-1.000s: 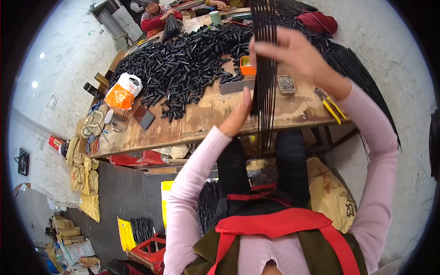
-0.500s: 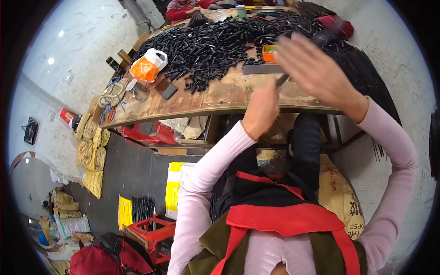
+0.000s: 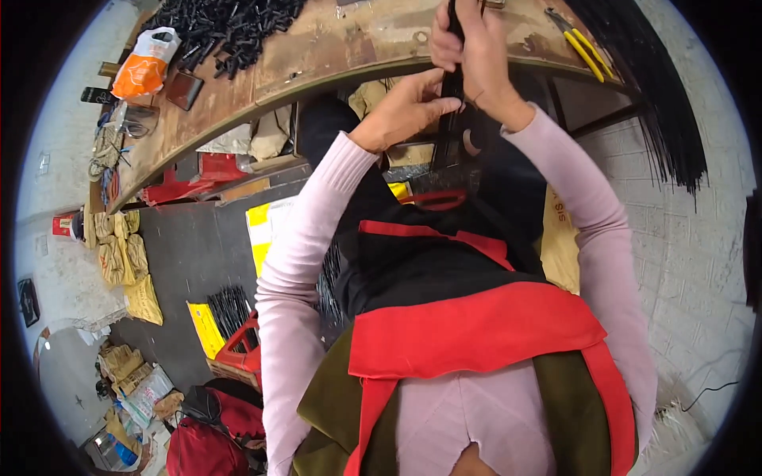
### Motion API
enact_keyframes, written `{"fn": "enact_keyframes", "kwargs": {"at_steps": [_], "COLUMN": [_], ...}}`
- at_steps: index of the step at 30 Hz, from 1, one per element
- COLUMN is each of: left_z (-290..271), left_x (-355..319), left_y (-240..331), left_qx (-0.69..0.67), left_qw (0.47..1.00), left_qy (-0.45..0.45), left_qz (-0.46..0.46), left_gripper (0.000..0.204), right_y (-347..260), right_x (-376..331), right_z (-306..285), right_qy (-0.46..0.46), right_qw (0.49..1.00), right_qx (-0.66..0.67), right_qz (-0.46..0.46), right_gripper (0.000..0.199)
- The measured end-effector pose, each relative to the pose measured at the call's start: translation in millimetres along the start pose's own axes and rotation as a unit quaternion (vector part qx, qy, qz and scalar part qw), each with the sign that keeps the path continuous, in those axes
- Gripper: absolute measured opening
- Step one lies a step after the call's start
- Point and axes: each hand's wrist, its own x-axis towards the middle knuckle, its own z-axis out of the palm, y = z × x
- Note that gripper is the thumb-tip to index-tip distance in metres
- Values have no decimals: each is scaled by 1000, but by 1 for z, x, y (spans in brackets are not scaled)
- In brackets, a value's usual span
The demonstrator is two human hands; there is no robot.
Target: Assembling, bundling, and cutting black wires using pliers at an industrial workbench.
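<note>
While both forearms reach up and inward toward the near edge of the table (image 3: 341, 49), the two hands meet on one bundle of thin black rods (image 3: 452, 86). The right hand (image 3: 486, 59) is closed about the upper part of the bundle, its fingers curled round so that their ends show on the left side of it; the hand's back and wrist lie to the right. The left hand (image 3: 405, 107) sits lower and to the left, its thumb laid across the bundle just below the right hand's grip and its index finger bent toward it from above, so the gap between them is narrow and filled by the rods; its remaining fingers are mostly hidden. The bundle stands roughly lengthwise away from the body, its upper end near the top of the view by the table edge, its lower part running down over the dark trousers (image 3: 333, 143), where it is hard to tell apart. The left arm slants up to the right in its pink sleeve (image 3: 298, 254), while the right arm bends at the elbow and slants up to the left. Pliers with yellow handles (image 3: 586, 53) lie on the table, to the right of the right hand.
</note>
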Motion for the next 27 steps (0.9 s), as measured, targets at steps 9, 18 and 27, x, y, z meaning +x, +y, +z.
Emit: {"fn": "enact_keyframes", "kwargs": {"at_steps": [9, 18, 27], "left_z": [39, -18, -205], "left_x": [-53, -81, 21], "left_y": [-96, -26, 24], "left_qx": [-9, 149, 427], "left_qw": [1000, 975, 806], "left_qy": [-10, -41, 408], "left_qz": [25, -162, -25], "left_gripper": [43, 34, 15], "right_y": [72, 65, 83], "right_x": [-95, -63, -56], "right_z": [-8, -9, -24], "right_qy": [133, 41, 72], "right_qw": [960, 961, 953], "right_qx": [-145, -25, -37], "right_qz": [199, 273, 292], "right_gripper": [47, 36, 21]}}
